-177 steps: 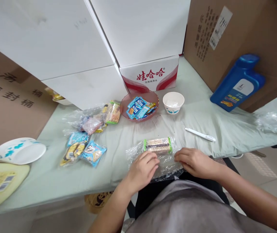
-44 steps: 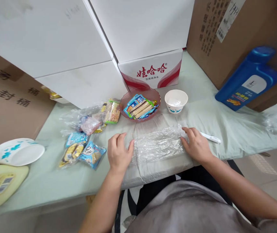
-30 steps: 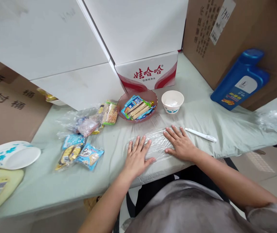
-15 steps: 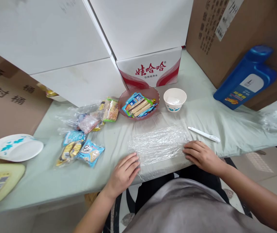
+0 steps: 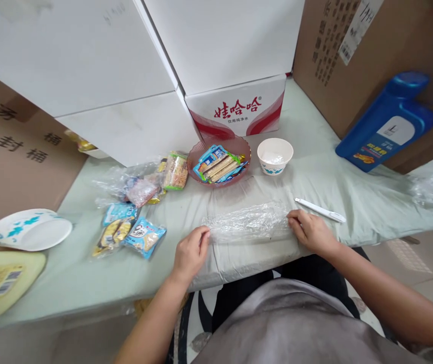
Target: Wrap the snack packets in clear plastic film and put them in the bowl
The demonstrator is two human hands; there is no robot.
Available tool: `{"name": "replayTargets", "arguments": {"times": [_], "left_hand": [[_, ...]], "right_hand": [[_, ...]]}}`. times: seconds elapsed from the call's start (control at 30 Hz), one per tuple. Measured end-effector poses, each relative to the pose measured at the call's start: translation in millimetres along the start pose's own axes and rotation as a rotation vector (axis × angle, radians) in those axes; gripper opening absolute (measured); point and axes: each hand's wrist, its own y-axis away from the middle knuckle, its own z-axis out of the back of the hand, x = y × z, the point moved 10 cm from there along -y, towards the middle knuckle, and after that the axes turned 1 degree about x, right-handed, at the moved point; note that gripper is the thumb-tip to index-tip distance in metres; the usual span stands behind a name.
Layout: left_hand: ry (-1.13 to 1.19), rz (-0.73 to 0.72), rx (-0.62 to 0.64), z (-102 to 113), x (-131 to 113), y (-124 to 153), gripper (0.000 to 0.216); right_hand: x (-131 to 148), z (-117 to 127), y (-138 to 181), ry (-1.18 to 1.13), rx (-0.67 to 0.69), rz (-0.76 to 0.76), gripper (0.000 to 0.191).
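Note:
A crinkled sheet of clear plastic film (image 5: 248, 222) lies folded into a narrow strip on the pale green cloth near the table's front edge. My left hand (image 5: 190, 251) pinches its left end with curled fingers. My right hand (image 5: 309, 231) pinches the right end the same way. Beyond the film stands a pink bowl (image 5: 239, 147) filled with wrapped snack bars, and a small white bowl (image 5: 275, 155) sits to its right.
A white pen-like stick (image 5: 320, 210) lies just past my right hand. Loose snack packets (image 5: 133, 233) and a plastic bag of snacks (image 5: 136, 184) lie at the left. White boxes, brown cartons, a blue jug (image 5: 386, 124) and a white plate (image 5: 30, 236) surround the space.
The wrapped bar that lay on the film went into the pink bowl. My hands smoothed the film flat, then lifted its near edge and folded it away from me into a strip.

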Motion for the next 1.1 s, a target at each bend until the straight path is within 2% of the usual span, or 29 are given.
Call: {"name": "replayTargets", "arguments": {"times": [0.1,0.23,0.47,0.6,0.73,0.83,0.93,1.03,1.1], "left_hand": [[-0.032,0.115,0.005,-7.5,12.4,-14.0,0.023],[-0.090,0.164,0.003,-12.1,17.4,-23.3,0.023],[-0.108,0.181,0.006,-14.4,19.8,-21.2,0.021],[-0.091,0.193,0.001,-16.9,23.1,-21.1,0.021],[-0.074,0.199,-0.009,-19.5,24.3,-21.2,0.021],[-0.077,0.199,-0.025,-19.8,24.4,-21.8,0.020],[-0.142,0.272,-0.035,-15.8,34.2,-23.1,0.017],[-0.305,0.386,-0.086,1.3,45.3,-23.2,0.018],[-0.397,0.368,-0.169,17.3,36.2,-23.1,0.021]], "right_hand": [[-10.7,-3.8,-17.3,0.004,-0.044,-0.089,0.023],[-14.1,-2.6,-38.4,-0.053,-0.058,-0.140,0.025],[-15.5,-18.4,-46.6,-0.388,0.194,-0.203,0.033],[-20.6,-18.8,-49.3,-0.449,0.113,-0.195,0.026],[-19.3,-19.6,-58.4,-0.218,0.014,-0.169,0.020],[-14.6,-33.0,-65.0,0.048,0.067,-0.158,0.022],[-15.1,-45.9,-67.3,0.259,0.149,-0.188,0.027],[-11.2,-44.4,-67.2,0.367,0.163,-0.183,0.029],[1.0,-34.0,-66.2,0.391,0.098,-0.122,0.027]]}}
